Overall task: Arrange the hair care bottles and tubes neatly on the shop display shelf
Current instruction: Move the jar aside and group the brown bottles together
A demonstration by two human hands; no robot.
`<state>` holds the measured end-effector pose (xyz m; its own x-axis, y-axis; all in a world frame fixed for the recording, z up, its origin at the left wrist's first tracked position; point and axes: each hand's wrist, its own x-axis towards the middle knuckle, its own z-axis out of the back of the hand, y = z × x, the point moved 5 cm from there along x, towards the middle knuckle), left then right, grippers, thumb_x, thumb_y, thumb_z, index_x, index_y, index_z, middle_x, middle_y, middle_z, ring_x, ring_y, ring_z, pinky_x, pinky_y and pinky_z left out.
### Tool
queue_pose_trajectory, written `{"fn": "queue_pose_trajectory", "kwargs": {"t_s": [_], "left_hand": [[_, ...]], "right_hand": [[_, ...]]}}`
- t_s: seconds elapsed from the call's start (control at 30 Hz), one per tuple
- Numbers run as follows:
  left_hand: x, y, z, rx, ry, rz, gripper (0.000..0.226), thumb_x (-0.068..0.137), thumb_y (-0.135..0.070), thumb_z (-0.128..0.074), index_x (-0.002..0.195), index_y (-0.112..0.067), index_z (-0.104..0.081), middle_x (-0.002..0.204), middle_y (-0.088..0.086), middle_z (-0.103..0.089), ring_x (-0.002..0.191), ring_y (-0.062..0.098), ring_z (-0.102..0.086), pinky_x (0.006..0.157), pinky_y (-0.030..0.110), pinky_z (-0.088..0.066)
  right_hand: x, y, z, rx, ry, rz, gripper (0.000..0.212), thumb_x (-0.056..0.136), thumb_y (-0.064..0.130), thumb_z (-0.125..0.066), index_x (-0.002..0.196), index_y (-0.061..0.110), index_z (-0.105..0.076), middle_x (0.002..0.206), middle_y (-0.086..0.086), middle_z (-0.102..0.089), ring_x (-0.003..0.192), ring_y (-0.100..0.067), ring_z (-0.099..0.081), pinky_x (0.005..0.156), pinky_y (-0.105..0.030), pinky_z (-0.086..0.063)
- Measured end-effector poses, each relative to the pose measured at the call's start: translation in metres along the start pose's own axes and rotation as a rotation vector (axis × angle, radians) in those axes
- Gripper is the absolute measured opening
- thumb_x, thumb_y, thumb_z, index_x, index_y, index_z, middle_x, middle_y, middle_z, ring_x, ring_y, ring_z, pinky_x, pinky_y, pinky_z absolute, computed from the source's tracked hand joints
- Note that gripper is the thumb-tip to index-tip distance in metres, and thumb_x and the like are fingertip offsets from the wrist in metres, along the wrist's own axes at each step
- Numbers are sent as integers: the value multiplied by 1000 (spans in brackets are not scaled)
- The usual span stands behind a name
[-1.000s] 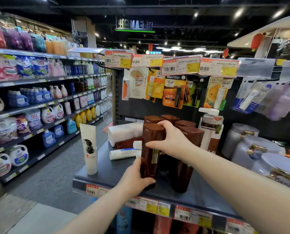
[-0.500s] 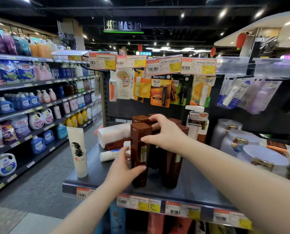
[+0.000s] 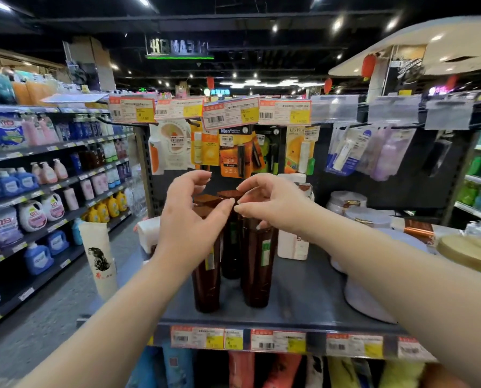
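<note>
The brown bottles (image 3: 257,275) stand tall and close together near the front edge of the shelf (image 3: 303,306), about in the middle. I think they are bunched like this to make one neat block. The white tube (image 3: 99,259) stands alone at the front left corner. The left hand (image 3: 189,222) and right hand (image 3: 275,208) hover by the caps, fingers loosely bent, tips almost meeting. Neither one has hold of anything.
</note>
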<state>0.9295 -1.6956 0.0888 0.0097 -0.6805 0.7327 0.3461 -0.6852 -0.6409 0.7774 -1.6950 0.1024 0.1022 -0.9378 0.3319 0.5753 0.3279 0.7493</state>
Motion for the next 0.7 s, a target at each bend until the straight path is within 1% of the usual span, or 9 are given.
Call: {"fn": "queue_pose_trajectory", "kwargs": {"t_s": [0.07,0.13,0.23,0.33,0.43,0.5,0.53,0.63,0.7], "left_hand": [[-2,-15,-16,-22,52,-61,43,77,-18,-72,115,-18,-52,113,-2,-53,103,10,-53,86,25,-48],[-4,-30,-38,-32,110,-100,42,76,-21,-72,114,-20,-52,109,-9,-52,100,6,-52,84,13,-43],[-10,-52,-77,-67,228,-117,39,77,-22,-71,111,-25,-52,100,-20,-48,98,4,-50,83,11,-41],[-23,-71,-126,-77,354,-136,37,78,-22,-70,108,-29,-49,98,-22,-45,98,1,-46,77,1,-35],[-37,-86,-172,-86,457,-142,35,78,-19,-71,107,-24,-52,98,-15,-48,99,6,-47,80,5,-38],[-46,-96,-202,-71,509,-137,36,79,-20,-70,112,-19,-54,102,-11,-50,102,9,-49,90,20,-41],[-50,-101,-216,-61,530,-140,37,79,-20,-69,113,-18,-55,102,-12,-50,102,8,-48,90,21,-40],[-59,-120,-257,-44,558,-188,34,78,-19,-70,110,-16,-57,93,-26,-41,96,3,-43,77,3,-30],[-64,-132,-283,-30,575,-191,31,78,-20,-70,106,-17,-57,92,-25,-42,94,2,-42,74,3,-28]], "right_hand": [[-6,-5,16,-23,-36,-17,30,83,23,-69,111,22,-57,97,2,-67,88,-12,-64,60,-21,-57],[-15,-13,37,-39,-98,-42,28,82,21,-70,108,21,-59,93,4,-67,86,-11,-63,62,-20,-54],[-32,-27,74,-130,-171,-68,22,81,21,-70,101,22,-61,92,3,-66,88,-13,-63,72,-27,-54],[-56,-49,120,-161,-227,-122,20,81,23,-70,101,20,-64,91,3,-67,83,-9,-63,68,-23,-52],[-84,-79,173,-209,-313,-179,15,81,20,-71,95,18,-67,81,6,-64,74,-5,-59,68,-21,-50],[-101,-105,208,-214,-348,-242,14,82,17,-70,95,14,-68,85,-2,-67,76,-11,-60,70,-28,-52],[-110,-119,228,-219,-368,-278,13,82,17,-69,94,13,-68,88,-5,-68,78,-14,-60,70,-31,-53],[-139,-164,285,-243,-436,-379,5,84,18,-66,88,17,-67,85,-2,-66,80,-16,-59,66,-28,-49],[-155,-196,316,-226,-446,-456,2,85,19,-64,84,20,-65,86,-1,-65,83,-17,-60,63,-25,-48]]}}
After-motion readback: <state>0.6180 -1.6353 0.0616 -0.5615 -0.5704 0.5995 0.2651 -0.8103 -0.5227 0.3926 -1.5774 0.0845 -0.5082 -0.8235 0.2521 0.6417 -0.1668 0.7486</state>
